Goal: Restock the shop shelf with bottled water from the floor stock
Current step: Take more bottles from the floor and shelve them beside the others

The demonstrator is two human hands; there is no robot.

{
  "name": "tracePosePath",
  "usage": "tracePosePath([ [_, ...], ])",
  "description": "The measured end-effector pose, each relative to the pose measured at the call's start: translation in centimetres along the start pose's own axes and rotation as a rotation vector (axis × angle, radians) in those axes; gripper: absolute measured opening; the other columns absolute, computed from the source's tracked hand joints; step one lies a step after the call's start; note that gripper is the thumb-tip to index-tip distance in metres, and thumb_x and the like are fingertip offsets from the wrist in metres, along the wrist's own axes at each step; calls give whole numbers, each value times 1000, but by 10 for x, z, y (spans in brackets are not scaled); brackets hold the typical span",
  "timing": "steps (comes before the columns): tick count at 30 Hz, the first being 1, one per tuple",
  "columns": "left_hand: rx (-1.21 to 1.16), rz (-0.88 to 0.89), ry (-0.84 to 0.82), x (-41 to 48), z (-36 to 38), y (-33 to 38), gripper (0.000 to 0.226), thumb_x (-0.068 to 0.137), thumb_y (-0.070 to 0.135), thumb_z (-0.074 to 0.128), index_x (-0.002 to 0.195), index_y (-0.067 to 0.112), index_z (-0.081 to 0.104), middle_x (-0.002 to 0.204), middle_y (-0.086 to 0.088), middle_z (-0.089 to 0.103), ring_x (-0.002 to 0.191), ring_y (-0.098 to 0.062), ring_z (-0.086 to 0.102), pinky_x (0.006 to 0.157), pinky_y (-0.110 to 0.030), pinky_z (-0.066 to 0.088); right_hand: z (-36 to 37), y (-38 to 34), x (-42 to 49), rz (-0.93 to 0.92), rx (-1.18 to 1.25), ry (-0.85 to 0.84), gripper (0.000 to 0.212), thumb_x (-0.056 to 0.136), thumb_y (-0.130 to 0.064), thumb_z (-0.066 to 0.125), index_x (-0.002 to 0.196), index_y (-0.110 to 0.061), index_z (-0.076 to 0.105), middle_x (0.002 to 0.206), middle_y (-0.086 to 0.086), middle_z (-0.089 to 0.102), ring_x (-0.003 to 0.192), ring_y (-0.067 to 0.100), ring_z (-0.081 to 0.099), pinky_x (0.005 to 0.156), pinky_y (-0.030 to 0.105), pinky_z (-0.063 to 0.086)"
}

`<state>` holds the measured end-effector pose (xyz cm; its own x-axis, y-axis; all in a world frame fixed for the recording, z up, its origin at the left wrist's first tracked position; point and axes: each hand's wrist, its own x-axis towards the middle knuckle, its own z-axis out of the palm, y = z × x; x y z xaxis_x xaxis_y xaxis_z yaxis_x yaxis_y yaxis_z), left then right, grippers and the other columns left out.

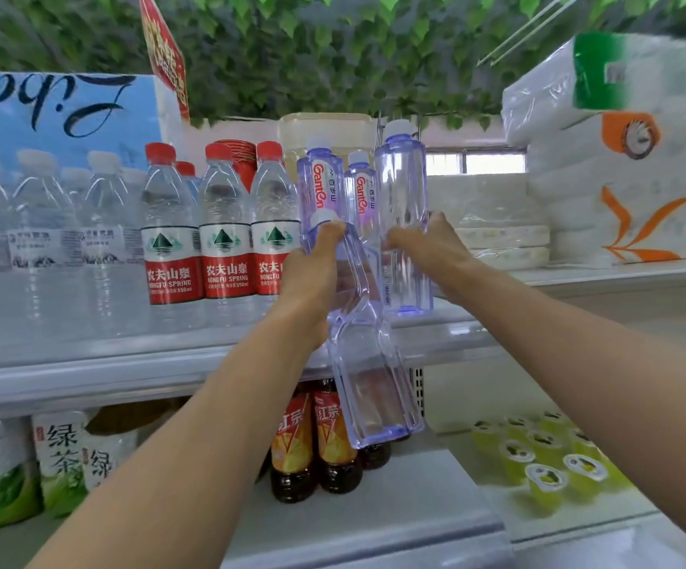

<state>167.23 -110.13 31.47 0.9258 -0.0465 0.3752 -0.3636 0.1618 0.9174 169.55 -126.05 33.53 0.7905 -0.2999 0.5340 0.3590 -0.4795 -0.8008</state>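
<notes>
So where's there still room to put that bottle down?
There's bare shelf right of the upright purple bottle that the right hand holds, in front of the flat white packs. Lower down, a bare patch lies between the brown tea bottles and the green jelly cups. Left of the left hand and its tilted bottle, the red-label bottles stand packed together.

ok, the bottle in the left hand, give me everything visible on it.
The tilted bottle is clear, purple-tinted plastic with squared sides and a white cap; no label shows. It leans cap up-left, base down-right, in front of the shelf edge. The left hand grips its upper part just below the cap.
</notes>
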Motion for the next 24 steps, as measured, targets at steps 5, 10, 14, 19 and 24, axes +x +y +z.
tracePosePath([
  [5,4,4,-2,-5,1,2,40,93,46,54,112,14,66,101,-12,74,72,-16,69,45,-19,44,10,6,-4,-90,-146,145,96,69,-46,85,132,-13,21,140,9,38,128,27,44,108,47,39],
  [10,-21,4,-2,-3,2,2,41,93,44,56,115,11,65,98,-16,74,62,-15,67,34,-13,41,3,7,-7,-43,-165,57,95,78,-52,74,145,-12,21,143,9,41,128,29,46,104,45,41],
  [14,-20,7,6,-1,3,0,47,91,46,56,122,10,61,98,-15,75,58,-12,67,33,-12,40,-8,13,-7,-52,-177,-33,87,78,-40,77,144,-10,29,138,7,50,121,26,53,101,40,44],
  [19,2,-5,0,-3,3,2,48,93,47,56,125,12,59,88,-5,73,58,-7,68,43,-16,44,-4,12,2,-68,-251,-37,97,55,-64,80,133,-17,48,126,1,60,116,23,58,100,44,47],
  [24,-21,-7,-1,-5,4,2,45,95,43,56,125,9,60,77,-4,71,44,-4,64,29,-12,37,10,10,12,-54,-266,-36,72,71,-45,83,125,-9,53,114,5,61,105,25,59,90,38,49],
])
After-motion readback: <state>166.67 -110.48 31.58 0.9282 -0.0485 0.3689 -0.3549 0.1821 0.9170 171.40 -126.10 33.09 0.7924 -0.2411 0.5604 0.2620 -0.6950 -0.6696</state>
